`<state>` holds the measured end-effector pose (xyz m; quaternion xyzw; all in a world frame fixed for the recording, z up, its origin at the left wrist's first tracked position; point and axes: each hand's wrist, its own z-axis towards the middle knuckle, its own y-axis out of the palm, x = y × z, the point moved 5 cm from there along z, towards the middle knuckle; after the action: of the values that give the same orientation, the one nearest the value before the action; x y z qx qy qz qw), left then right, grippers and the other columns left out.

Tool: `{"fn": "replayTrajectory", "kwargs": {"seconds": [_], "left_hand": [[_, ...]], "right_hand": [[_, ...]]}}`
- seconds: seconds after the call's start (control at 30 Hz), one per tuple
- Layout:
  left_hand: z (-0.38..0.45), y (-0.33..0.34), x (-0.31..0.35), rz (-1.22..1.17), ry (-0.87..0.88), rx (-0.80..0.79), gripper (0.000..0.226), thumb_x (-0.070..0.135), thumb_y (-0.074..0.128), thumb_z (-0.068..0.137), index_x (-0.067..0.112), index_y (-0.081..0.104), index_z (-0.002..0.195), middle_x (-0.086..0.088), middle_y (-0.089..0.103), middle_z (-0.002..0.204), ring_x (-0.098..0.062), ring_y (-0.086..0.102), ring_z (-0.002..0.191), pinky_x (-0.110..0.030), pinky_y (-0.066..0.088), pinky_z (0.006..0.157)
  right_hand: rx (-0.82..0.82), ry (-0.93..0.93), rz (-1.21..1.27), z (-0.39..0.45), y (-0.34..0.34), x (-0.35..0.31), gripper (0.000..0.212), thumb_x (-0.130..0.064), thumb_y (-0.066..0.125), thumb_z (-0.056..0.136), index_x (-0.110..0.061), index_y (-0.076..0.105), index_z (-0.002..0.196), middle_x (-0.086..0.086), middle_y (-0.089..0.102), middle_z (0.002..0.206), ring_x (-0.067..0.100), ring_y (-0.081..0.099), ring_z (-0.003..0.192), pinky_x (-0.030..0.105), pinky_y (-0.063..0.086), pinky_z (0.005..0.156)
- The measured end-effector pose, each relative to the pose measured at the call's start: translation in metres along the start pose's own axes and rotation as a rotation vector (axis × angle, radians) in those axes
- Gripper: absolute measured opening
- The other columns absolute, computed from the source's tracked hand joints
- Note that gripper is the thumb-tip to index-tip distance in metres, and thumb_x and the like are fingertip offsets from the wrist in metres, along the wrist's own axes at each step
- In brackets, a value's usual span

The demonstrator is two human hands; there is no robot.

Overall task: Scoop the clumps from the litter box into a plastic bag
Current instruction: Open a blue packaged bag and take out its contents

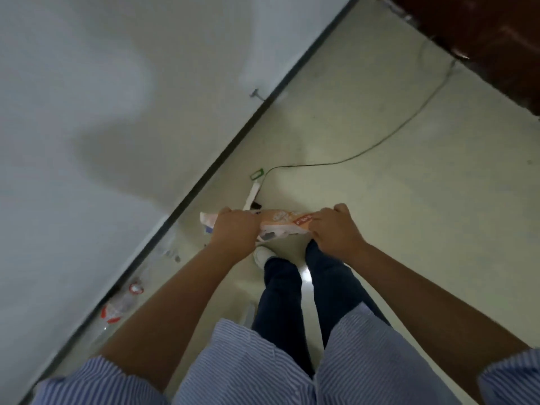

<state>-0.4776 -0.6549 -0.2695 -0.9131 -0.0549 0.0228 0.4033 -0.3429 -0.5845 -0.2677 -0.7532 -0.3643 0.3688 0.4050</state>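
An orange and white printed plastic bag (282, 222) is stretched between my two hands in front of my legs. My left hand (233, 229) grips the bag's left end with curled fingers. My right hand (333, 226) grips its right end the same way. The bag hangs above the pale floor. No litter box or scoop shows in this view.
A white wall (102, 112) with a dark baseboard (222, 159) runs diagonally on the left. A thin cable (380, 144) leads to a white power strip (252, 197) on the floor. Clear plastic bottles (122, 302) lie by the baseboard. A dark wooden door (482, 33) stands top right.
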Motion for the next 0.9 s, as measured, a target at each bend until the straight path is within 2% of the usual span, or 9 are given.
{"fn": "replayTrajectory", "kwargs": {"seconds": [0.07, 0.13, 0.2, 0.3, 0.37, 0.53, 0.67, 0.73, 0.9], "left_hand": [[0.011, -0.030, 0.058, 0.119, 0.141, -0.014, 0.027, 0.013, 0.039, 0.096, 0.014, 0.051, 0.120, -0.003, 0.060, 0.116, -0.021, 0.056, 0.108, -0.028, 0.033, 0.097], [0.021, -0.053, 0.121, 0.204, 0.277, -0.004, 0.028, 0.010, 0.037, 0.095, 0.012, 0.054, 0.117, -0.005, 0.060, 0.116, -0.020, 0.056, 0.108, -0.028, 0.037, 0.094], [0.032, -0.070, 0.187, 0.239, 0.399, 0.019, 0.027, 0.008, 0.038, 0.094, 0.014, 0.060, 0.109, -0.004, 0.063, 0.111, -0.019, 0.057, 0.103, -0.028, 0.042, 0.090], [0.042, -0.093, 0.300, 0.332, 0.560, 0.062, 0.025, 0.012, 0.044, 0.092, 0.017, 0.064, 0.108, -0.003, 0.065, 0.108, -0.021, 0.059, 0.101, -0.030, 0.045, 0.086], [0.039, -0.109, 0.382, 0.433, 0.659, 0.111, 0.025, 0.015, 0.046, 0.090, 0.019, 0.065, 0.106, -0.003, 0.065, 0.109, -0.024, 0.058, 0.104, -0.029, 0.039, 0.086], [0.012, -0.145, 0.587, 0.614, 0.860, 0.209, 0.025, 0.017, 0.046, 0.091, 0.017, 0.062, 0.110, -0.005, 0.064, 0.112, -0.025, 0.058, 0.105, -0.029, 0.036, 0.086], [-0.017, -0.161, 0.733, 0.689, 1.024, 0.246, 0.024, 0.024, 0.042, 0.096, 0.014, 0.058, 0.111, -0.006, 0.062, 0.116, -0.027, 0.056, 0.107, -0.030, 0.035, 0.085], [-0.026, -0.162, 0.799, 0.724, 1.105, 0.252, 0.026, 0.027, 0.040, 0.097, 0.013, 0.057, 0.110, -0.007, 0.061, 0.117, -0.027, 0.056, 0.108, -0.030, 0.034, 0.085], [-0.035, -0.166, 0.963, 0.715, 1.275, 0.168, 0.024, 0.024, 0.042, 0.096, 0.009, 0.058, 0.106, -0.008, 0.062, 0.112, -0.028, 0.056, 0.103, -0.030, 0.036, 0.083]], "right_hand": [[-0.130, 0.284, 0.062, -0.056, 0.006, 0.042, 0.022, -0.014, 0.050, 0.090, -0.022, 0.067, 0.102, -0.005, 0.064, 0.105, 0.017, 0.056, 0.100, 0.028, 0.026, 0.092], [-0.109, 0.484, 0.174, -0.118, 0.009, 0.077, 0.026, -0.019, 0.042, 0.096, -0.024, 0.063, 0.110, -0.009, 0.059, 0.118, 0.014, 0.051, 0.108, 0.028, 0.024, 0.094], [0.086, 0.622, 0.193, -0.182, 0.008, 0.105, 0.010, -0.017, 0.070, 0.078, -0.024, 0.072, 0.086, -0.011, 0.068, 0.099, 0.011, 0.062, 0.088, 0.028, 0.028, 0.083], [0.280, 0.823, 0.232, -0.285, 0.021, 0.152, 0.036, -0.015, 0.094, 0.030, -0.026, 0.071, 0.055, -0.010, 0.068, 0.058, 0.011, 0.062, 0.046, 0.024, 0.028, 0.065], [0.364, 0.934, 0.256, -0.352, 0.038, 0.178, 0.038, -0.012, 0.094, 0.029, -0.025, 0.072, 0.056, -0.008, 0.068, 0.055, 0.013, 0.061, 0.044, 0.025, 0.020, 0.068], [0.467, 1.182, 0.264, -0.528, 0.051, 0.251, 0.034, -0.008, 0.090, 0.027, -0.020, 0.062, 0.043, -0.004, 0.055, 0.044, 0.019, 0.054, 0.040, 0.028, 0.042, 0.048], [0.499, 1.348, 0.262, -0.654, 0.066, 0.304, 0.018, -0.008, 0.080, 0.049, -0.014, 0.063, 0.048, 0.000, 0.056, 0.050, 0.023, 0.057, 0.049, 0.030, 0.042, 0.058], [0.523, 1.464, 0.310, -0.715, 0.076, 0.329, 0.006, -0.011, 0.067, 0.078, -0.009, 0.071, 0.075, 0.006, 0.065, 0.078, 0.027, 0.061, 0.079, 0.032, 0.033, 0.072], [0.521, 1.601, 0.408, -0.850, 0.103, 0.391, 0.026, -0.024, 0.047, 0.094, -0.010, 0.068, 0.101, 0.006, 0.062, 0.102, 0.024, 0.054, 0.104, 0.031, 0.029, 0.084]]}}
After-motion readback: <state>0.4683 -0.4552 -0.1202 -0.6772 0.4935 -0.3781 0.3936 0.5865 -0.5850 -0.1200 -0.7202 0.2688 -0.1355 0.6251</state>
